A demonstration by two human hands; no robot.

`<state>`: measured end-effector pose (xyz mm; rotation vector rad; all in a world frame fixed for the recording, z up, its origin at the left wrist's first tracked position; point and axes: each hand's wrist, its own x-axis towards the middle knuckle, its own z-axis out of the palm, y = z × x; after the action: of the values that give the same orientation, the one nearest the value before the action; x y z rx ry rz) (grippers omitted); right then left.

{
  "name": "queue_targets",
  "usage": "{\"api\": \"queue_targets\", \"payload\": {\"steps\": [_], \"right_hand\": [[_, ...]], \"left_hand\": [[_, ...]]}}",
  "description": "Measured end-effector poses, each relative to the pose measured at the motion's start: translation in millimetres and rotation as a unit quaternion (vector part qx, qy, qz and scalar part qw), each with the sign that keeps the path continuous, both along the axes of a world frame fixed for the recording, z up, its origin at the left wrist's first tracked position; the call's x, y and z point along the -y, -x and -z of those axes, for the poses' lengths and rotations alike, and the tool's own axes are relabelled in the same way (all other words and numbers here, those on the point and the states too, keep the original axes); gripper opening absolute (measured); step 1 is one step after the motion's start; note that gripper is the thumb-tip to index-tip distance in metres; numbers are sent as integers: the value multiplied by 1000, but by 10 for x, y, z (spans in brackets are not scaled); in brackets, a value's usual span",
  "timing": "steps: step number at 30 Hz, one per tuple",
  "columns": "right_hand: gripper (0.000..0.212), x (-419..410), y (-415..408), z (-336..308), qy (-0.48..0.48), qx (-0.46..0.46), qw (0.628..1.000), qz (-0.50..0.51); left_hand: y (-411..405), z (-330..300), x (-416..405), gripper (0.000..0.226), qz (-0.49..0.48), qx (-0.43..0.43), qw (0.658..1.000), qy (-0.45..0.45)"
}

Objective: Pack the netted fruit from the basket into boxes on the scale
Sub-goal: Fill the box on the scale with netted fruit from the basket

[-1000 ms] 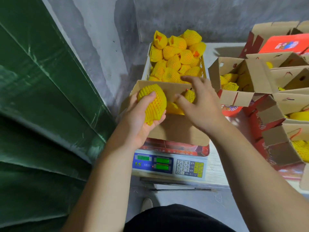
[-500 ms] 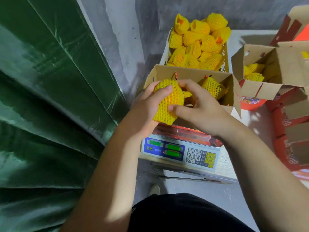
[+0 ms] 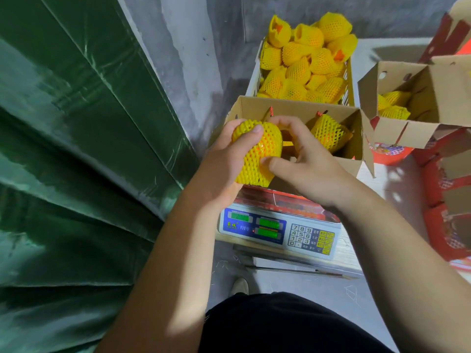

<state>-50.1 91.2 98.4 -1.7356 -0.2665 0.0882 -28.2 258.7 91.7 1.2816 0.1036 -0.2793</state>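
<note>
A fruit in yellow foam netting [image 3: 260,154] is held over the near left corner of the open cardboard box [image 3: 293,104] that sits on the scale [image 3: 277,230]. My left hand [image 3: 224,159] grips it from the left. My right hand [image 3: 303,159] holds its right side with thumb and curled fingers. Another netted fruit [image 3: 327,131] lies inside the box at the right. Behind the box, the white basket [image 3: 253,80] is heaped with several netted fruits [image 3: 305,62].
A second open box [image 3: 407,98] with netted fruit stands at the right, above red printed boxes [image 3: 448,212]. A green tarp [image 3: 76,149] fills the left. A grey wall rises behind. My shoe [image 3: 239,286] shows on the floor below the scale.
My right hand left the inside of the box and joined my left hand on the netted fruit. The view shifted left and closer.
</note>
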Motion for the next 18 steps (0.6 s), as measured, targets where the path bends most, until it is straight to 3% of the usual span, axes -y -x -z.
{"api": "queue_targets", "payload": {"steps": [3,6,9,12,15,16,18], "right_hand": [[71,-65,-36,7,-17,9,999,31],[81,-54,-126,0,-5,38,995,88],[88,73,-290,-44,39,104,976,187],[86,264,-510,-64,173,137,938,266],[75,398,-684,-10,323,46,924,199],[66,400,-719,27,318,31,927,198],[47,334,-778,91,203,16,950,239]], "left_hand": [[-54,-7,112,49,-7,7,999,45],[-143,-83,223,68,-10,-8,998,54],[-291,-120,191,43,-4,12,1000,16],[-419,-103,85,18,-45,10,998,-37],[-543,-105,25,17,-81,-18,996,-19],[-586,-103,11,17,-81,-21,996,-27],[-673,-103,-12,15,-65,-16,997,-45]]}}
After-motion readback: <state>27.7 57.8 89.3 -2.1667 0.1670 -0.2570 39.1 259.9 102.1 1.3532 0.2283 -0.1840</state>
